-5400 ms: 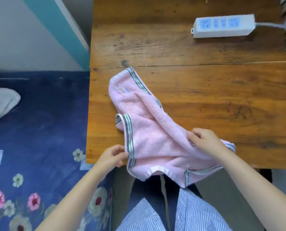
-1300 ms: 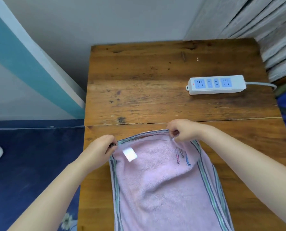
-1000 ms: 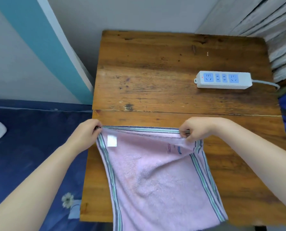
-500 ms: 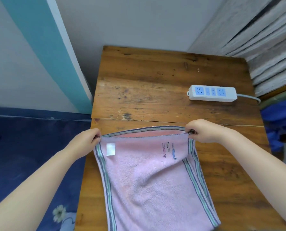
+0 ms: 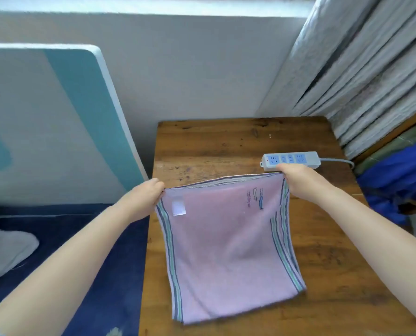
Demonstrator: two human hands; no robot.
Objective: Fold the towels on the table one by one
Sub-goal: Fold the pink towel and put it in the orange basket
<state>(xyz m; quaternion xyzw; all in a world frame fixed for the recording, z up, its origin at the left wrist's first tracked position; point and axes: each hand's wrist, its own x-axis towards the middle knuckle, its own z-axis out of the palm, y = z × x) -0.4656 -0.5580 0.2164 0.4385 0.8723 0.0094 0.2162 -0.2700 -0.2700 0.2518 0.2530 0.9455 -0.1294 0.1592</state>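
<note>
We held the pink towel [image 5: 228, 251] taut — left hand [image 5: 142, 198] and right hand [image 5: 299, 183] each pinching a top corner, cloth hanging below. In our judgement the first fold was under way — next, laying it flat on the table [image 5: 335, 275].

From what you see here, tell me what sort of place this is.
Probably a bedroom at home: a blue bedsheet beside a small wooden table, grey curtains and a power strip, with both hands holding up a pink towel.

A single head-worn camera looks forward and down, close over the desk [image 5: 226, 146], toward the wall beyond each grip.
</note>
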